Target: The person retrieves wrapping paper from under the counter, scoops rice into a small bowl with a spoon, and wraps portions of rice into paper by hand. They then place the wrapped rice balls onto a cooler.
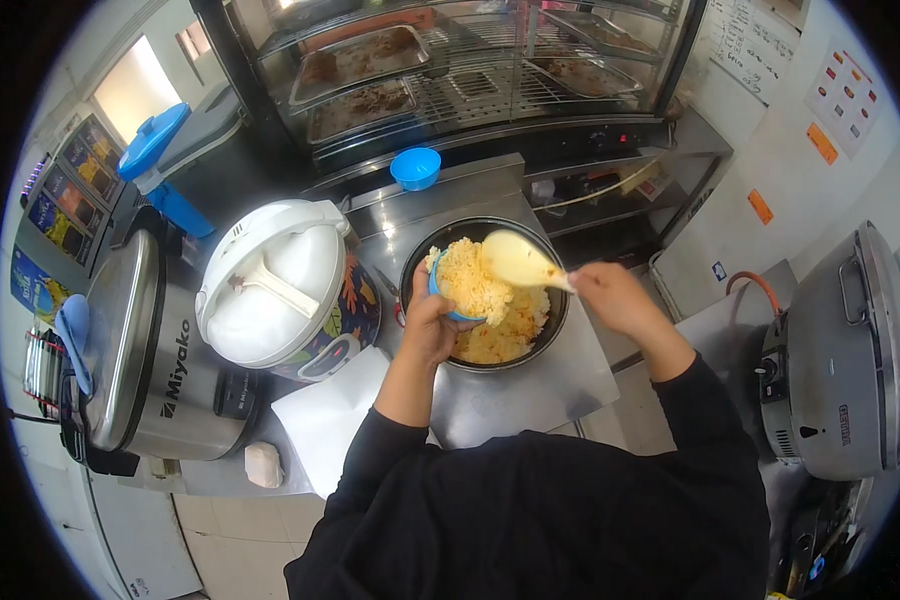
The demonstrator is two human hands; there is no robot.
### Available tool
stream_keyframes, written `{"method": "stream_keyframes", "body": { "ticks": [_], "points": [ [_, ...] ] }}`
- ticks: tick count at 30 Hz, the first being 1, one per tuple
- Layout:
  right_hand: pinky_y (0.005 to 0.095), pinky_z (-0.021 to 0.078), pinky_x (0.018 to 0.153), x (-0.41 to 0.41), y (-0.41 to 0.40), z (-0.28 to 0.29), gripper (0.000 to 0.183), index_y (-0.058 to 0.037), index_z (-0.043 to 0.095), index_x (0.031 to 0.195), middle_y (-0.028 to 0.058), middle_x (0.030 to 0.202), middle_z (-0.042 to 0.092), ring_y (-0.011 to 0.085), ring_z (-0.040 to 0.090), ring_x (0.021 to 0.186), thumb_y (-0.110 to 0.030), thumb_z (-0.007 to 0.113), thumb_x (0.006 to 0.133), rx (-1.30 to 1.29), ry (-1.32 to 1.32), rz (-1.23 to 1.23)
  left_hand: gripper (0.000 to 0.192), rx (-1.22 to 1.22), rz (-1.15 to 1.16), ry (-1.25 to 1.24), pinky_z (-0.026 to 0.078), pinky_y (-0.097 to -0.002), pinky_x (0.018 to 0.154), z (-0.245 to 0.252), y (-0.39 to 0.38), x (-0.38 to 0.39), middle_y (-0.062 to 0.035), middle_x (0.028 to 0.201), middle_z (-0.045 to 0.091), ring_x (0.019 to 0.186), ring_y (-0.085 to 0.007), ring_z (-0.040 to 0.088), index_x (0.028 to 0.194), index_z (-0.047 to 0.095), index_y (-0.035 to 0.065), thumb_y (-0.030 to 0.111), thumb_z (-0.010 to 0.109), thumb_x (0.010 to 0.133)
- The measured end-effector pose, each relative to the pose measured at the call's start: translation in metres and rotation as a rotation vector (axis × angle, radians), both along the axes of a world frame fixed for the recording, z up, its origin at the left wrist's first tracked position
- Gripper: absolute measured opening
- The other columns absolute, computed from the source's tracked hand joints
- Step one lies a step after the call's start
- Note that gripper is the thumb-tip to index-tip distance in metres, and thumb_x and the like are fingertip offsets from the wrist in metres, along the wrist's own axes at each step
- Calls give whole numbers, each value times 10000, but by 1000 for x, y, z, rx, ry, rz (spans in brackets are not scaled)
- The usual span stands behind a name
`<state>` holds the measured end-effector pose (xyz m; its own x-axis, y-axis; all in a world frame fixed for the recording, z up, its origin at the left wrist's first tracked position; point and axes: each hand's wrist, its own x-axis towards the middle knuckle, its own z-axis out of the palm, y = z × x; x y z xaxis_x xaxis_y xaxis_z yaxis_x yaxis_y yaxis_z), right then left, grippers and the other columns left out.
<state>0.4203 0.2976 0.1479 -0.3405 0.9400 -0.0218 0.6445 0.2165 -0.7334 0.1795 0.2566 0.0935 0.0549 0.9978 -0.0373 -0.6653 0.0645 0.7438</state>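
My left hand (433, 322) holds a blue plastic bowl (433, 279) heaped with yellow rice (465, 281), tilted above a large dark round pot (418, 247). More yellow rice (506, 334) lies in the pot. In my right hand (607, 294) is the handle of a pale rice paddle (517, 259), its blade at the right side of the heaped rice. Some grains cling near the paddle's neck. The bowl's underside is hidden by my left hand and the rice.
Left of the pot stand a white-lidded rice cooker (270, 285) and a steel Miyako cooker (187, 375). White paper (330, 420) lies near my left forearm. A blue bowl (415, 169) sits behind, below a glass display warmer (465, 82). A grey cooker (825, 375) stands right.
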Motion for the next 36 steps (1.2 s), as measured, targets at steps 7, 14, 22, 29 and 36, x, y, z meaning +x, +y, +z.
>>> {"method": "stream_keyframes", "body": {
  "ticks": [7, 14, 22, 29, 36],
  "points": [
    [274, 372, 498, -27, -13, -13, 286, 6, 597, 810, 34, 561, 481, 107, 446, 526, -254, 491, 866, -144, 182, 40, 747, 118, -60, -11, 517, -507, 741, -1, 10, 4, -130, 1224, 415, 1070, -332, 505, 1294, 226, 147, 51, 424, 581],
    [409, 422, 622, -1, -13, -6, 321, 1, 577, 794, 190, 737, 580, 343, 559, 693, -290, 455, 853, 65, -67, 16, 768, 48, -17, 36, 516, -523, 736, 7, 12, -1, -174, 1221, 431, 1076, -356, 503, 1301, 257, 114, 116, 448, 557],
    [421, 435, 636, -10, -39, -7, 294, -46, 598, 843, 180, 761, 590, 367, 558, 723, -300, 450, 858, 58, -87, -42, 665, -32, -155, -136, 510, -514, 753, -8, 20, -3, -155, 1200, 464, 1067, -343, 509, 1268, 334, 81, 140, 445, 615],
    [426, 422, 629, -7, -19, 7, 305, -33, 585, 834, 189, 754, 574, 371, 554, 726, -301, 443, 861, 133, 81, -127, 726, -49, -229, -54, 518, -490, 747, -4, 21, -1, -158, 1209, 468, 1074, -336, 509, 1298, 323, 67, 147, 457, 588],
    [342, 431, 649, -7, -4, -14, 270, -9, 574, 850, 162, 750, 578, 283, 567, 706, -259, 473, 862, 110, -77, -156, 913, -61, -143, -2, 447, -603, 764, -5, 19, -11, -136, 1330, 341, 1115, -368, 464, 1397, 75, 114, 139, 454, 567]
  ]
}}
